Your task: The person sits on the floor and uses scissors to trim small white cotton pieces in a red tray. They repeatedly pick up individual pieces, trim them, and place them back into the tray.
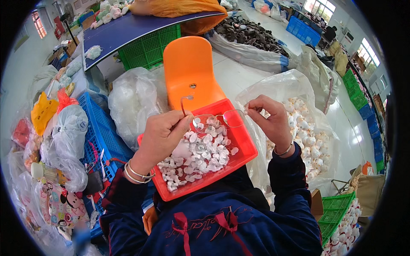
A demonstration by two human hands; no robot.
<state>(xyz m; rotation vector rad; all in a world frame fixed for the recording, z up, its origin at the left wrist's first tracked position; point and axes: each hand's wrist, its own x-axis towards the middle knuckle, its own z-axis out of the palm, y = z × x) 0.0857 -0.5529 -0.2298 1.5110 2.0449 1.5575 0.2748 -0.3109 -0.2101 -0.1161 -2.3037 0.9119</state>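
Observation:
Both my hands hold a pair of clear-lensed glasses above a red tray. My left hand pinches the left hinge, with one thin temple arm sticking up. My right hand pinches the right end of the frame. The tray rests on my lap and holds several small white pieces.
An orange plastic chair stands just beyond the tray. A clear bag of white toy pieces lies right of it, a stuffed clear bag and a blue crate to the left. Green crates sit under a blue table.

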